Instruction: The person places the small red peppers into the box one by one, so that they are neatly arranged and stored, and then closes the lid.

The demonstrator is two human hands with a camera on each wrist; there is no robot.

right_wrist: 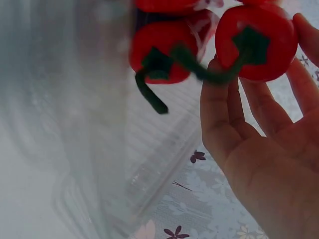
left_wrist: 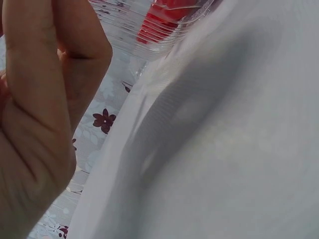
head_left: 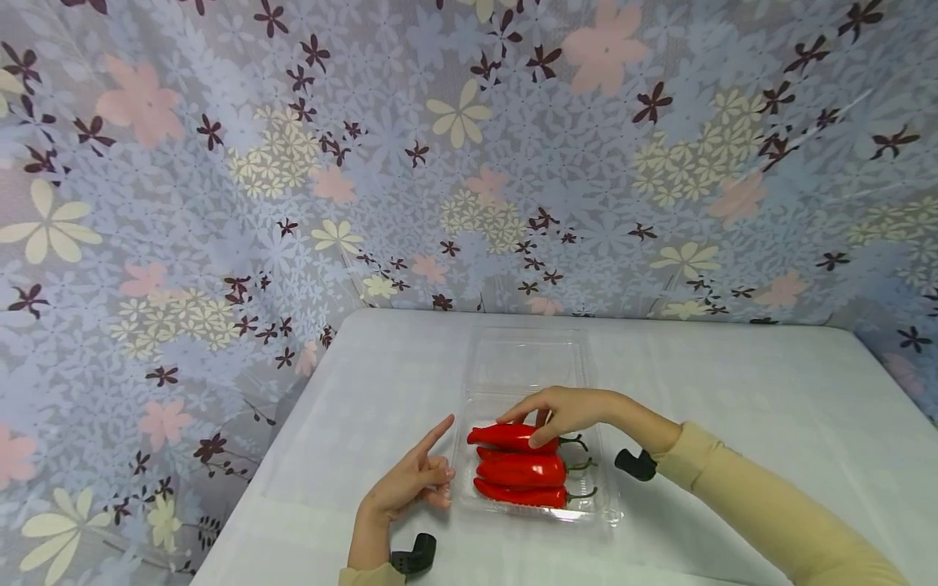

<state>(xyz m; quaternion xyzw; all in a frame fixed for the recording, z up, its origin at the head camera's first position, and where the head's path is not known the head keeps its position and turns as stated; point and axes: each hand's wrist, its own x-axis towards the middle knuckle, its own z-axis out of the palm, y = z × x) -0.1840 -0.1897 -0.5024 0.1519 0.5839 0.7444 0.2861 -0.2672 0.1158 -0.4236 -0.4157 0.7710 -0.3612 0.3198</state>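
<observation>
A clear plastic clamshell box (head_left: 579, 514) lies with its lid (head_left: 528, 358) folded back, away from me. Red chili peppers with green stems lie side by side in it, among them a middle pepper (head_left: 520, 470) and a front pepper (head_left: 520, 494). My right hand (head_left: 567, 409) pinches the farthest red chili pepper (right_wrist: 279, 47) between thumb and fingers, over the box. Beside the box's left edge is my left hand (head_left: 414, 480), index finger extended and the others loosely curled, holding nothing visible. Whether it touches the box is unclear.
A white cloth covers the table (head_left: 733, 423). Behind and to the left hangs a floral curtain (head_left: 410, 203). Black wrist-worn devices are on both wrists, the left device (head_left: 416, 555) and the right device (head_left: 636, 465).
</observation>
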